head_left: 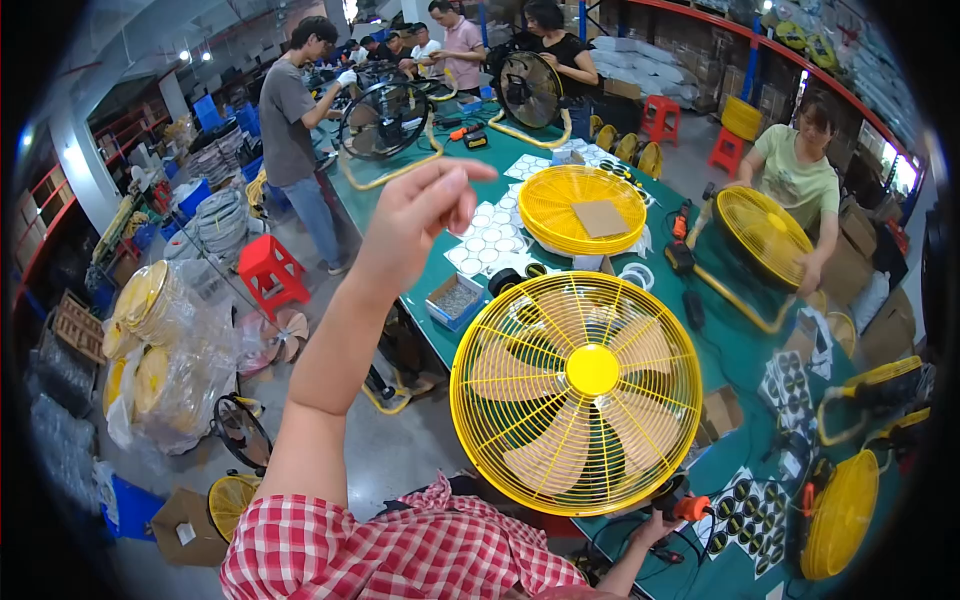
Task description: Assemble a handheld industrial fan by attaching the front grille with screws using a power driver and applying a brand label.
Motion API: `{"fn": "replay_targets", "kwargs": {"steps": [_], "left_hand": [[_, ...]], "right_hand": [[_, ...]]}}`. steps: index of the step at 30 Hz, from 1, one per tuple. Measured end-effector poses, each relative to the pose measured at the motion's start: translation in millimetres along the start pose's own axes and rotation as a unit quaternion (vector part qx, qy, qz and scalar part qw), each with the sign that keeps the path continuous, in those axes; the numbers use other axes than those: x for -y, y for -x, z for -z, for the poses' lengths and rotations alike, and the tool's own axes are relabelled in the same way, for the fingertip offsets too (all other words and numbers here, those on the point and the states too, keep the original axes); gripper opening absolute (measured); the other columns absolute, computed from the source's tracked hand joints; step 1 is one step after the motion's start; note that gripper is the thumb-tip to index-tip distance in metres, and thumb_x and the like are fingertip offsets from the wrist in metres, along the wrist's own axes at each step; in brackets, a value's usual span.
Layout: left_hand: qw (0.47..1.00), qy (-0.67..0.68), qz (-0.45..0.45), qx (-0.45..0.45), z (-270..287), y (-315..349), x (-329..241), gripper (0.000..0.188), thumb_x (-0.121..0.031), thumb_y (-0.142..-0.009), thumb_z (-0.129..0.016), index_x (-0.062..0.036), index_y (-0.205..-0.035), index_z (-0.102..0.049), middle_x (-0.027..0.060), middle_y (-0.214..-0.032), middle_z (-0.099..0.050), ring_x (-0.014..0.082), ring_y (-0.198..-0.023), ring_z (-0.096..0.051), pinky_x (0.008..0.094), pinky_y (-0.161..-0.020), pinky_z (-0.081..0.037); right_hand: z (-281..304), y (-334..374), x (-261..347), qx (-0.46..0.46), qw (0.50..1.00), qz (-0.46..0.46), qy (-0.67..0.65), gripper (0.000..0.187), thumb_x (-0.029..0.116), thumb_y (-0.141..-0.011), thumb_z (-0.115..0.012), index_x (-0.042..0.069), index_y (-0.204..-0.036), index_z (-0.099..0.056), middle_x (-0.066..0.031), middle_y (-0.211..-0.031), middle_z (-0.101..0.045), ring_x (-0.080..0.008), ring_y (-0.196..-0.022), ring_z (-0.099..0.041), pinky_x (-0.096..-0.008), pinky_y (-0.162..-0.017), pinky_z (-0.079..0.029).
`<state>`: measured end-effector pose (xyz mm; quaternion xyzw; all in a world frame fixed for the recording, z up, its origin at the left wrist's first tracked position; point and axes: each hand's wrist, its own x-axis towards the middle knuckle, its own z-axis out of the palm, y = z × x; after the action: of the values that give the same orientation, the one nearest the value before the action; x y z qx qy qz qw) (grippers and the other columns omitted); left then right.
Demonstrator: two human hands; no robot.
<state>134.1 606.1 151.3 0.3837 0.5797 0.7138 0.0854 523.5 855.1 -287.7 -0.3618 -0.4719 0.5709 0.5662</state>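
Best done slowly: yellow fan (577, 392) lies face-up on the green surface (745, 345), just ahead of the body, grille and pale blades complete. Left hand (415, 220) raised high over the surface's near-left edge, fingers loosely spread, holding nothing. Right hand (655, 522) low at the grille's lower right rim, closed around an orange power screwdriver (688, 506) (tip hidden). Probably wise to steady the grille before driving at the rim.

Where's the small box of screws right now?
In the head view, the box of screws sits at the green table's left edge, just below the raised left hand and up-left of the yellow fan.
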Motion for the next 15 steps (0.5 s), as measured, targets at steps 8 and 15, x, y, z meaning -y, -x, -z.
{"fn": "replay_targets", "kwargs": {"steps": [8,15], "left_hand": [[0.987,0.054,-0.031,0.15,-71.6,22.4,29.2,0.019,-0.008,-0.079,-0.062,-0.0058,-0.095,-0.052,0.0015,-0.093,-0.047,0.0073,-0.079,-0.045,0.0221,-0.069,-0.039],[0.984,0.052,0.066,0.157,-142.5,-35.2,106.3,0.021,-0.015,-0.078,-0.065,-0.0061,-0.095,-0.056,0.0029,-0.091,-0.049,0.0114,-0.084,-0.047,0.0251,-0.071,-0.04]], "right_hand": [[-22.7,7.7,24.6,0.01,1.0,0.002,-0.005,0.083,-0.012,-0.06,-0.057,0.006,-0.136,-0.027,-0.0099,-0.131,-0.04,-0.0235,-0.118,-0.042,-0.0349,-0.099,-0.033],[-5.6,1.5,-30.6,0.002,0.999,0.037,0.014,0.068,-0.004,-0.066,-0.066,0.005,-0.127,-0.038,-0.0065,-0.121,-0.045,-0.018,-0.11,-0.046,-0.0303,-0.096,-0.034]]}}
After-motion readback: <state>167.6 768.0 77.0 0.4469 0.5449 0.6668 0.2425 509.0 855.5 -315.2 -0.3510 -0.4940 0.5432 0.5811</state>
